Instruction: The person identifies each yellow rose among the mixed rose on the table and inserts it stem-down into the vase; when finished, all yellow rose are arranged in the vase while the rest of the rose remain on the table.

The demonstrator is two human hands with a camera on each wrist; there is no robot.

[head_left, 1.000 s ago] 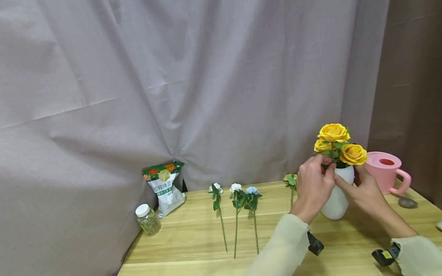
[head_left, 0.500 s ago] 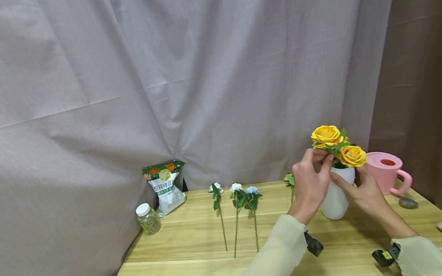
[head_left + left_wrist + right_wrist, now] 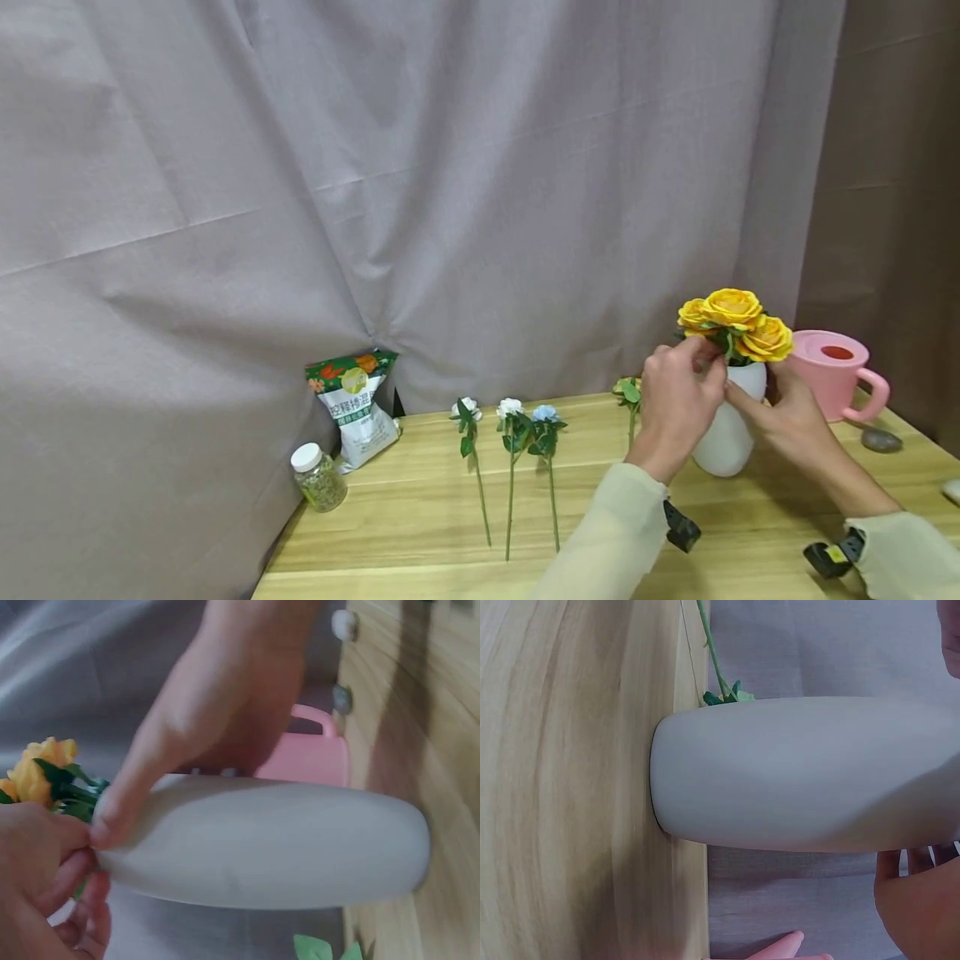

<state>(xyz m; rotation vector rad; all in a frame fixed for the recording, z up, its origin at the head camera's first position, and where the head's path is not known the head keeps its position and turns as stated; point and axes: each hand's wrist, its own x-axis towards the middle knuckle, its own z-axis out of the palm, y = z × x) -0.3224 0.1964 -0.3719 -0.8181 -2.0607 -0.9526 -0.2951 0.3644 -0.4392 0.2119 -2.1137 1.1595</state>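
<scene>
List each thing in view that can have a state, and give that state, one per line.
White vase: upright, neck gripped by the right hand
Yellow roses: in the vase mouth, pinched below the blooms by the left hand
White roses: two, lying on the table
Blue rose: lying there too
Jar: lid on
Bag: standing; sealed or not, unclear
Pink container: upright, round hole on top

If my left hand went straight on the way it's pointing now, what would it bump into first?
Most likely the yellow roses: their blooms show just past your left hand, above the vase. Exact depth is hard to judge.
</scene>
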